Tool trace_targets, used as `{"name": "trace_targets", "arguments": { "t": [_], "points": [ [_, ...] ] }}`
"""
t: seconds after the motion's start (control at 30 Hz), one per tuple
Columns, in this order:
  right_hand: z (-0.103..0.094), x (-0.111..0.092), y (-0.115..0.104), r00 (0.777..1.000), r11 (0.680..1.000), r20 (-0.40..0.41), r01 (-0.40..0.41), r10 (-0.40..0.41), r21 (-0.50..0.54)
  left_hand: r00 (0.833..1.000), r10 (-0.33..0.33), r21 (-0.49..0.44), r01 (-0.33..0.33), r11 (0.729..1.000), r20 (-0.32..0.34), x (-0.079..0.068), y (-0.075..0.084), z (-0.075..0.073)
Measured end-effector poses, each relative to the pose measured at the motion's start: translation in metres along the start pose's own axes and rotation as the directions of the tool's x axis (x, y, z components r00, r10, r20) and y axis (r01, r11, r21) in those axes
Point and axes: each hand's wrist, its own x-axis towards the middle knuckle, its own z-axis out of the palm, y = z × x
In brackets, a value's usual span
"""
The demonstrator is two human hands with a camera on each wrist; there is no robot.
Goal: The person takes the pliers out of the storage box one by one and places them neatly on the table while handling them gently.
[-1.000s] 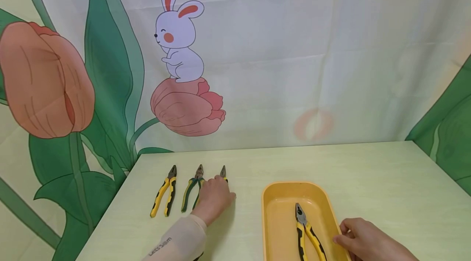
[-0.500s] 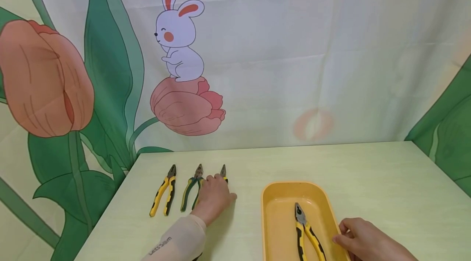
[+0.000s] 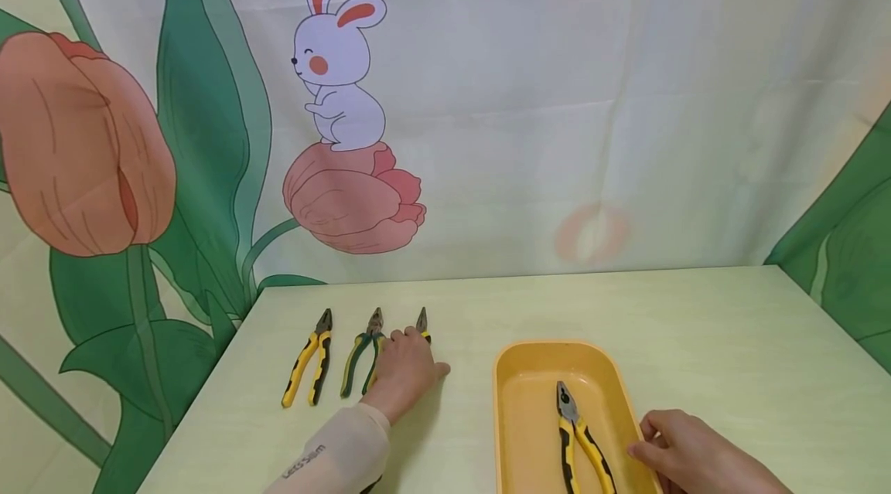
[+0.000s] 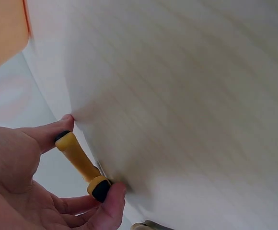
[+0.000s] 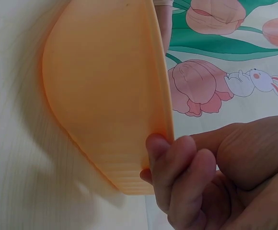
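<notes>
My left hand (image 3: 405, 369) is over the rightmost pliers (image 3: 421, 319) on the table, hiding most of them; their grey nose sticks out past the knuckles. In the left wrist view, the yellow-and-black handles (image 4: 80, 157) sit between the thumb and the fingers, which hold them from both sides. My right hand (image 3: 689, 449) grips the right rim of a yellow tray (image 3: 511, 432), fingertips (image 5: 170, 165) on the outer wall and thumb over the edge. Inside the tray lies another pair of yellow-and-black pliers (image 3: 567, 405), nose pointing away from me.
Left of my left hand lie green-and-yellow pliers (image 3: 359, 359), partly covered by it, and yellow-and-black pliers (image 3: 306, 366) further left. All are on the pale table (image 3: 452, 293). A printed curtain (image 3: 501, 131) with a rabbit and tulips hangs behind the table's far edge.
The head view has shifted slightly, so the scene sits a little higher. My left thumb has edged slightly outward to the right; the right hand and tray keep their places.
</notes>
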Motion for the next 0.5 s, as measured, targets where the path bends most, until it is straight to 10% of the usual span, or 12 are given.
{"name": "trace_targets", "arguments": {
  "t": [0.5],
  "points": [
    [-0.0005, -0.0008, 0.0001, 1.000, 1.000, -0.001, -0.001, 0.001, 0.023, 1.000, -0.003, -0.010, 0.003, 1.000, 0.002, 0.0001, -0.0007, 0.0010]
  ]
}}
